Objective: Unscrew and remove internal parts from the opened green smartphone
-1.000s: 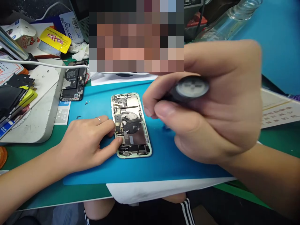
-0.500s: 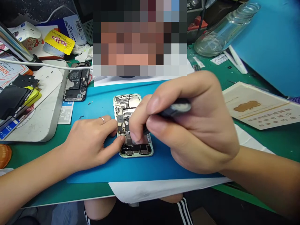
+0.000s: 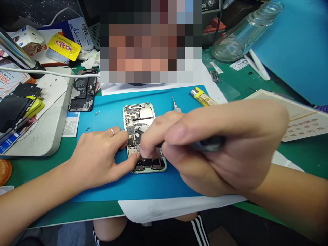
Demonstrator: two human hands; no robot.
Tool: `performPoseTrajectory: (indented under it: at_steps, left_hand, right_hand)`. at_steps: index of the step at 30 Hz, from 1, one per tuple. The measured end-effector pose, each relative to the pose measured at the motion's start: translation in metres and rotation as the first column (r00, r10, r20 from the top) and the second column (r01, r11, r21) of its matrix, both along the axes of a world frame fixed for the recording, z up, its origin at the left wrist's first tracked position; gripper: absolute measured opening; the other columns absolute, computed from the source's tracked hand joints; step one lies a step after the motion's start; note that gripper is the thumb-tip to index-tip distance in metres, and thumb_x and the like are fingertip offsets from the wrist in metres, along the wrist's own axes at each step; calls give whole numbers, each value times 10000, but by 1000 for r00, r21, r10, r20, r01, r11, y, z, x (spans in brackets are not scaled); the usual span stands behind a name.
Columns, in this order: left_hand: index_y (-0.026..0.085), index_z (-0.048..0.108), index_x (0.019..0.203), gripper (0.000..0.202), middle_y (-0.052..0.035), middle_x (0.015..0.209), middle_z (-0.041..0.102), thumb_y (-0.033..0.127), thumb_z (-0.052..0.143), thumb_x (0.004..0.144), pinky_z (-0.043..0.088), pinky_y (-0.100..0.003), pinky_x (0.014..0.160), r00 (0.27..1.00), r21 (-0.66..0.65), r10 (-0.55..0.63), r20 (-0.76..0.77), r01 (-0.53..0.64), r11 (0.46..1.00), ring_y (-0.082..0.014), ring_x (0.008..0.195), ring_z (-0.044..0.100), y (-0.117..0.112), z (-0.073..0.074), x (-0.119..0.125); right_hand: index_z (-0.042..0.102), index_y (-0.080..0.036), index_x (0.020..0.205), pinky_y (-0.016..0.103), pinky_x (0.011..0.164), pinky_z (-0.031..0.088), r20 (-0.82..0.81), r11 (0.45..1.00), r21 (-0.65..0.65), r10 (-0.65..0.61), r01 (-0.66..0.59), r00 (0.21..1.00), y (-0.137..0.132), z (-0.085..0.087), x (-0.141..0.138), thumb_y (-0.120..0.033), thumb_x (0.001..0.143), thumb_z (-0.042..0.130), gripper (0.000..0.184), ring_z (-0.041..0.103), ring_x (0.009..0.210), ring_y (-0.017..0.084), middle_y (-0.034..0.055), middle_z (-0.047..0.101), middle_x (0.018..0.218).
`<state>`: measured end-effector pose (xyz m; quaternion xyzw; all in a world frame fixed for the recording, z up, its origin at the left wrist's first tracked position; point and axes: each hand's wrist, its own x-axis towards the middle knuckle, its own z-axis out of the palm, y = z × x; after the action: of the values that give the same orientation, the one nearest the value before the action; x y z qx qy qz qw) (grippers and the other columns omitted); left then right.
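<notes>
An opened phone (image 3: 139, 118) with its boards bare lies on a blue mat (image 3: 159, 186). My left hand (image 3: 98, 157), a ring on one finger, rests on the mat with its fingers pressed against the phone's left edge, thumb near the lower corner. My right hand (image 3: 217, 147) is closed round a dark screwdriver (image 3: 208, 145), whose handle shows between the fingers. Its fingertips sit over the lower middle of the phone, hiding the tool's tip.
A second screwdriver (image 3: 175, 104) and a yellow pack (image 3: 203, 97) lie on the mat behind. Another opened phone (image 3: 83, 90), a white board (image 3: 48, 116) with black parts, a glass bottle (image 3: 241, 37) and a printed card (image 3: 304, 118) surround the mat.
My right hand has come down from in front of the camera onto the phone with the screwdriver. My left hand has stayed against the phone's left edge.
</notes>
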<state>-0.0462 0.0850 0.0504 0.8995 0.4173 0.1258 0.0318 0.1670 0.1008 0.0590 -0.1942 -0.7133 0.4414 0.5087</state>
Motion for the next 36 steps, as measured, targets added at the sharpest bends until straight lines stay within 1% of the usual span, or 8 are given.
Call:
performPoseTrajectory:
  at_steps: [3,6,11,16,20,25,30,36]
  left_hand:
    - [236,519,728,362,7,648,616,471,514,1003,245,-296,484,1000,-60,13,26,-11,998,-186,539,594,-1,0,-1]
    - [222,560,759,324,-1,715,669,443,561,996,260,-291,493,999,-120,2,53,5,993,-175,577,621,0,-1,-2]
    - [230,508,705,351,12,664,623,415,543,1001,256,-293,482,998,-124,-10,66,18,992,-163,543,568,1,-1,-3]
    - [236,513,734,332,24,645,595,423,476,1006,225,-289,476,998,-92,-10,68,16,996,-153,530,525,1,-2,-4]
    - [233,530,735,336,19,678,620,406,459,1014,252,-277,485,995,-109,-32,90,41,993,-147,561,549,2,-2,-5]
    - [237,532,719,320,17,663,618,383,471,997,236,-287,474,996,-102,-18,90,27,994,-154,546,541,1,-1,-6]
    - [238,533,713,317,10,660,635,399,494,984,233,-290,468,996,-100,-21,82,29,995,-168,534,561,2,-2,-5]
    - [237,513,692,348,18,647,624,397,495,1000,243,-278,457,995,-102,-43,91,52,993,-156,517,563,3,-1,-6]
  right_hand:
    - [564,-300,953,252,602,612,-131,998,65,7,1,991,1,-1,-6,-29,948,554,272,703,691,124,-60,619,764]
    - [528,-279,1044,286,596,624,-175,997,-11,77,-81,982,2,-5,-8,-45,972,491,248,697,697,139,-38,635,805]
    - [447,-291,1025,333,688,657,-182,972,-127,173,-198,968,-2,-8,-6,-141,1045,502,161,718,771,145,-33,678,875]
    - [420,-277,1051,314,729,649,-176,940,-196,245,-278,953,-6,-10,-7,-106,1053,477,180,721,824,138,-17,676,934]
    - [395,-265,1077,283,722,629,-149,911,-240,307,-336,940,-3,-11,-7,-97,1036,453,182,683,783,107,-49,640,878]
    - [411,-272,1005,253,721,639,-93,922,-173,334,-346,938,3,-14,-7,-137,1040,446,144,702,762,88,-70,673,861]
    - [434,-273,1005,251,701,647,-152,929,-159,312,-335,938,3,-16,-10,-104,1028,450,171,701,780,100,-50,679,877]
    - [459,-261,999,249,704,626,-153,938,-158,286,-309,946,3,-15,-10,-82,1014,458,181,702,782,91,-72,669,862]
